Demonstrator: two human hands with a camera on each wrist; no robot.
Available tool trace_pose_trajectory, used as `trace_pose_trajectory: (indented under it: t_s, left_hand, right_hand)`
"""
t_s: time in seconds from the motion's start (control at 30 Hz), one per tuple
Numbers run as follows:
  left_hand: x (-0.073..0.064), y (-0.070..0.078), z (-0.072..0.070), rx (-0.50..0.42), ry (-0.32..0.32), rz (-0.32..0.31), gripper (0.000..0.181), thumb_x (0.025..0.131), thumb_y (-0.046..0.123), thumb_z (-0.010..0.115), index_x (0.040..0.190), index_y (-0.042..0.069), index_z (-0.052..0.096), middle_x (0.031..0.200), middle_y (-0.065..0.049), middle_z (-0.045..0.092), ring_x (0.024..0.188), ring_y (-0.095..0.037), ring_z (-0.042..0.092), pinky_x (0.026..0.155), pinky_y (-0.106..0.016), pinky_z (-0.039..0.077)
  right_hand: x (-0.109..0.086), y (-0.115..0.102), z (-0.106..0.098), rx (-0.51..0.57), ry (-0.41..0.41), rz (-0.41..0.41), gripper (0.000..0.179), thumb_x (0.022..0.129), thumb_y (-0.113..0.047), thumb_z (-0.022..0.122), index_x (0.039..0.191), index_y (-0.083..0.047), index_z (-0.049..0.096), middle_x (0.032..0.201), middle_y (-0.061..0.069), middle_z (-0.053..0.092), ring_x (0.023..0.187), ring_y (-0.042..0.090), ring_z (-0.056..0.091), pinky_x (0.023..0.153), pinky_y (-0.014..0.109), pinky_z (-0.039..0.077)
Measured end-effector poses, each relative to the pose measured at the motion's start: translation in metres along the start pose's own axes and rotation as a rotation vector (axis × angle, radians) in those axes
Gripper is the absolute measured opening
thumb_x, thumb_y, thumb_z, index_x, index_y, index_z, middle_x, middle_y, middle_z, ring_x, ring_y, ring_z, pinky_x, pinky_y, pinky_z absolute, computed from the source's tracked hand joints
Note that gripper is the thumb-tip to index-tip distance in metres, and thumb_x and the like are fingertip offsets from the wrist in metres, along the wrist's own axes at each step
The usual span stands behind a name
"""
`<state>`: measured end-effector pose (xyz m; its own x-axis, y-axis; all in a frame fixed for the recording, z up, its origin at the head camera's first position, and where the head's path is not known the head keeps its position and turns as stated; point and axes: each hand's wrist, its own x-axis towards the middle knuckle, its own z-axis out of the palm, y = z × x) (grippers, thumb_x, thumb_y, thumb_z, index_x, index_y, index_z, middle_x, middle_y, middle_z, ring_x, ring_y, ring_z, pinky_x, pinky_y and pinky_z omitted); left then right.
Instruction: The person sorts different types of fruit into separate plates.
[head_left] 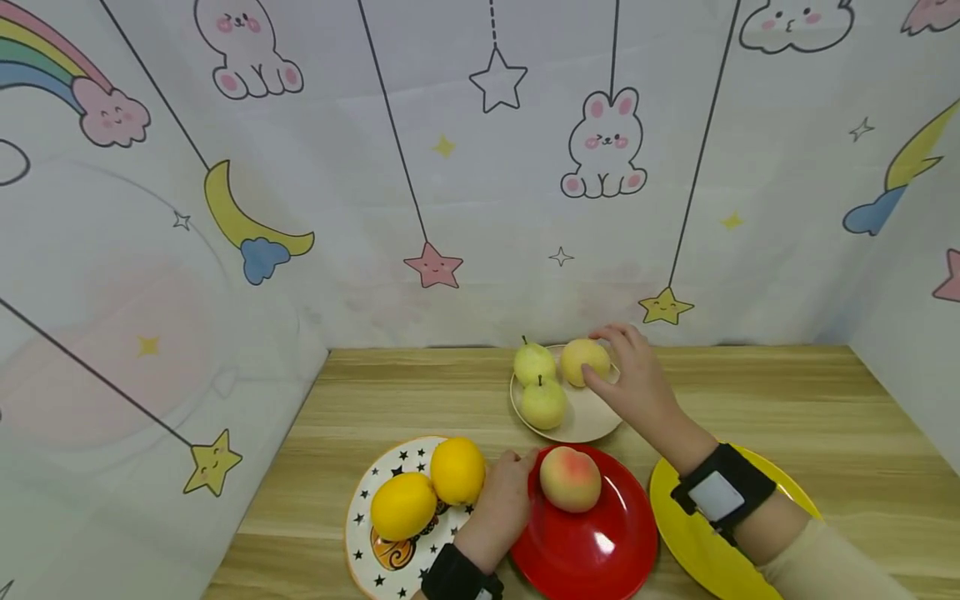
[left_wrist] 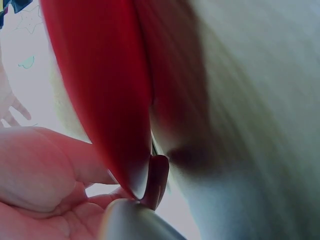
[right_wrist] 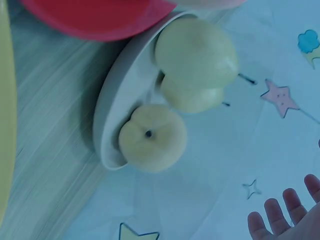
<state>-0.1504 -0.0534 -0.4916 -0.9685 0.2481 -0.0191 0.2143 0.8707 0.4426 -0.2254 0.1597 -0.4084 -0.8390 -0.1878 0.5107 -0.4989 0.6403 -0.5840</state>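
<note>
My left hand (head_left: pixel 504 498) pinches the left rim of a red plate (head_left: pixel 592 567). In the left wrist view, the thumb and fingers (left_wrist: pixel 159 177) lie on either side of the red plate's edge (left_wrist: pixel 105 80). A peach (head_left: pixel 570 479) with a red blush sits on that plate. My right hand (head_left: pixel 632 379) reaches over a cream plate (head_left: pixel 588 417), beside a round pale-yellow fruit (head_left: pixel 583 362). The right wrist view shows its fingers (right_wrist: pixel 275 215) extended, apart from the dimpled fruit (right_wrist: pixel 152 137). Two green-yellow pears (head_left: pixel 543 403) share the cream plate.
On the left, a white star-patterned plate (head_left: pixel 360 533) carries two yellow lemons (head_left: pixel 403 507). A yellow plate (head_left: pixel 690 533) lies at right under my right forearm. A printed cloth (head_left: pixel 510 208) hangs behind the wooden table (head_left: pixel 825 408).
</note>
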Motion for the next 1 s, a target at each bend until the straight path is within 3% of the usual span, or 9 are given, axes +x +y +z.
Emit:
trace_pose_trajectory:
  t_s: [0.23, 0.4, 0.63, 1.0]
  left_hand:
    - [0.0, -0.001, 0.0, 0.021, 0.02, 0.011, 0.057, 0.087, -0.013, 0.077, 0.14, 0.006, 0.07, 0.099, -0.014, 0.062, 0.083, -0.026, 0.062, 0.077, -0.036, 0.06]
    - [-0.001, -0.001, 0.0, 0.019, 0.031, 0.027, 0.057, 0.086, -0.011, 0.079, 0.14, 0.005, 0.07, 0.098, -0.013, 0.061, 0.082, -0.025, 0.061, 0.075, -0.034, 0.059]
    - [-0.002, -0.001, 0.0, -0.008, 0.023, 0.018, 0.058, 0.085, -0.01, 0.08, 0.141, 0.005, 0.069, 0.1, -0.014, 0.061, 0.084, -0.027, 0.062, 0.076, -0.036, 0.059]
    - [-0.001, -0.001, 0.0, -0.009, 0.013, 0.006, 0.059, 0.085, -0.01, 0.081, 0.14, 0.005, 0.069, 0.098, -0.012, 0.06, 0.081, -0.025, 0.061, 0.074, -0.034, 0.06]
  right_hand:
    - [0.011, 0.015, 0.0, -0.056, -0.078, 0.054, 0.054, 0.093, -0.013, 0.079, 0.141, 0.004, 0.058, 0.147, 0.028, 0.049, 0.135, 0.049, 0.045, 0.112, 0.067, 0.04]
    - [0.02, 0.022, 0.003, -0.128, -0.14, 0.045, 0.064, 0.092, -0.018, 0.082, 0.146, 0.003, 0.054, 0.153, 0.03, 0.045, 0.137, 0.053, 0.044, 0.112, 0.068, 0.04]
    - [0.034, 0.03, 0.008, -0.186, -0.247, 0.058, 0.08, 0.09, -0.027, 0.086, 0.155, -0.002, 0.047, 0.163, 0.031, 0.034, 0.146, 0.054, 0.035, 0.117, 0.071, 0.03]
    - [0.042, 0.041, 0.019, -0.257, -0.347, 0.128, 0.096, 0.086, -0.031, 0.091, 0.163, -0.01, 0.038, 0.169, 0.028, 0.019, 0.152, 0.059, 0.017, 0.114, 0.081, 0.021]
